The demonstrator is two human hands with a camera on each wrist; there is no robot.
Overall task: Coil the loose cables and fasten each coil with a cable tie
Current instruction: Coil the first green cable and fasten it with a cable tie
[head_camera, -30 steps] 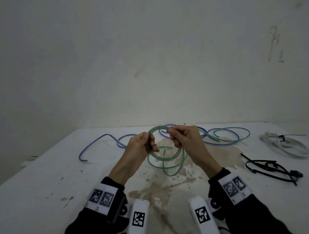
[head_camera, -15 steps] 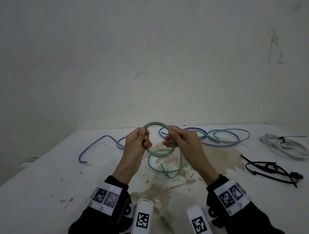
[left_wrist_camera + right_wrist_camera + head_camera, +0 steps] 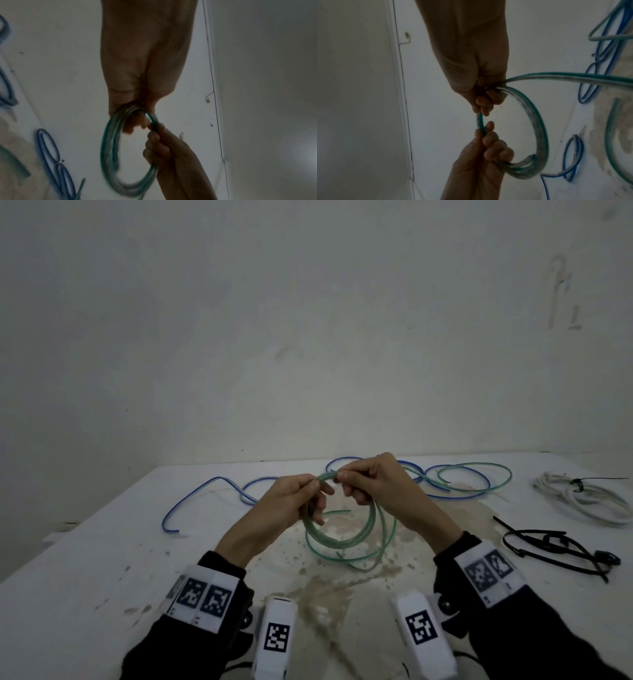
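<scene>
A green translucent cable (image 3: 342, 541) is wound into several loops that hang above the stained white table (image 3: 102, 559). My left hand (image 3: 313, 483) grips the coil at its top left, fingers curled round the strands (image 3: 109, 148). My right hand (image 3: 339, 478) pinches the coil's top just beside it, and the coil (image 3: 537, 128) bows out below. The cable's loose tail (image 3: 474, 474) runs right from my right hand and lies looped on the table. A blue cable (image 3: 205, 491) lies loose across the back of the table.
A white cable coil (image 3: 589, 505) bound with a black tie lies at the far right. Loose black cable ties (image 3: 555, 546) lie nearer, at the right. A wall stands right behind the table's far edge. A brown stain (image 3: 325, 594) marks the middle of the table.
Both hands have come closer together at the top of the green coil. The left hand's grip moved from the coil's left side to its top, and the loops now hang below both hands.
</scene>
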